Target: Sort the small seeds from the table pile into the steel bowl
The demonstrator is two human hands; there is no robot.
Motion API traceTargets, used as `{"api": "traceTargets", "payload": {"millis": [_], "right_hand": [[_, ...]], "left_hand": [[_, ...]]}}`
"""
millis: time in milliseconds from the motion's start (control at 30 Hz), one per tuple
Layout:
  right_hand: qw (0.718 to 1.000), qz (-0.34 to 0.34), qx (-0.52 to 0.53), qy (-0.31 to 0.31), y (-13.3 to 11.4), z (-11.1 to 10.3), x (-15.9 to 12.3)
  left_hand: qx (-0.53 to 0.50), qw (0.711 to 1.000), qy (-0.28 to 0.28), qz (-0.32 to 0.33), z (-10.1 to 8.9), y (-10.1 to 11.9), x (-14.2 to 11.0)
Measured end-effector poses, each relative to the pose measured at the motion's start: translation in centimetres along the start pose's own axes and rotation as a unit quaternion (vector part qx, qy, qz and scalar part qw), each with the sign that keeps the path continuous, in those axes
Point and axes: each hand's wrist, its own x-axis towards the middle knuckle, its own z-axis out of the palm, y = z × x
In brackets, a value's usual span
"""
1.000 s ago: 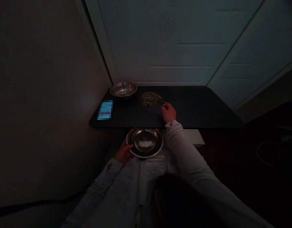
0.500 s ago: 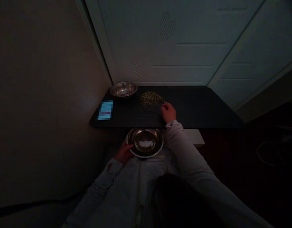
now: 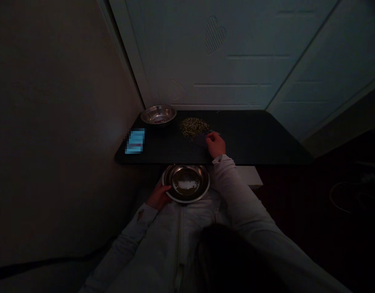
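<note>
My left hand (image 3: 158, 196) grips the rim of a steel bowl (image 3: 186, 183) held against my body just below the table edge. Small greenish seeds lie in that bowl. My right hand (image 3: 216, 144) rests on the black tabletop (image 3: 251, 150) with curled fingers, just in front of a low pile of the same seeds (image 3: 194, 127). A few loose seeds lie near its fingertips. In this dim light I cannot tell whether those fingers hold any seeds.
A second steel bowl (image 3: 158, 114) stands at the table's back left, and a blurred blue rectangle (image 3: 135, 141) lies at its left. A wall closes the left side, a white door (image 3: 214, 53) rises behind, and a white box (image 3: 250, 176) shows below the table's front edge.
My right hand has shifted slightly left on the tabletop, nearer the pile. My left hand and its bowl stay where they were.
</note>
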Motion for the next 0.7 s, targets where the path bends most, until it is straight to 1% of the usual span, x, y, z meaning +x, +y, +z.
{"api": "traceTargets", "payload": {"millis": [233, 500, 700], "right_hand": [[1.000, 0.012, -0.015, 0.004, -0.06, -0.05, -0.01], [1.000, 0.009, -0.011, 0.016, -0.27, -0.16, -0.08], [1.000, 0.002, -0.001, -0.003, -0.16, 0.02, -0.09]], "left_hand": [[-0.002, 1.000, 0.002, 0.000, -0.13, -0.03, 0.04], [-0.004, 1.000, 0.002, 0.000, 0.09, 0.05, -0.06], [-0.006, 1.000, 0.001, 0.005, 0.28, 0.19, -0.12]]}}
